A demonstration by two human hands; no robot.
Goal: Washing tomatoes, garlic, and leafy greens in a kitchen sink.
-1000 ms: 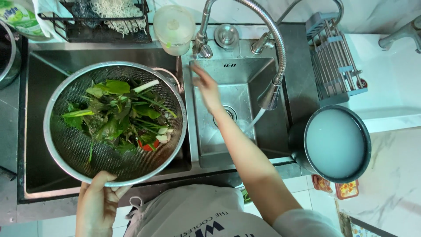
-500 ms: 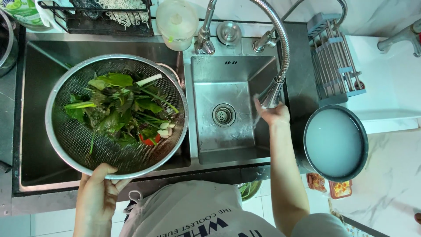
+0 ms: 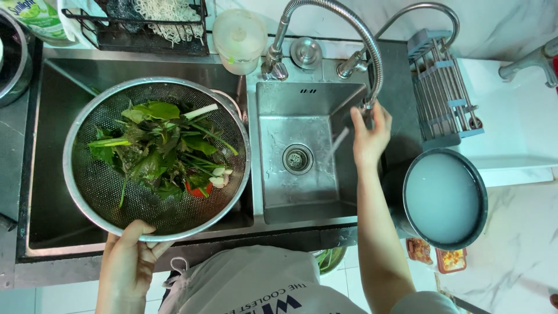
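Observation:
My left hand (image 3: pixel 131 256) grips the near rim of a round metal colander (image 3: pixel 99 192) held over the large left sink basin. In it lie leafy greens (image 3: pixel 157 148) with white stalks and a bit of red. My right hand (image 3: pixel 369 136) is wrapped around the spray head of the tall spring-neck faucet (image 3: pixel 349 17) over the small right basin (image 3: pixel 290 192). A thin stream of water (image 3: pixel 338 141) slants from the spray head into that basin, toward the round drain (image 3: pixel 297 158).
A dark pot of cloudy white water (image 3: pixel 444 197) stands on the counter at the right. A blue-framed dish rack (image 3: pixel 444 87) lies behind it. At the back are a wire basket with noodles (image 3: pixel 157 20), a lidded plastic container (image 3: pixel 239 38) and a second tap (image 3: pixel 418 11).
My right hand moved from the faucet base at the back of the small basin across to the spray head on the right. Water now runs. The colander barely shifted.

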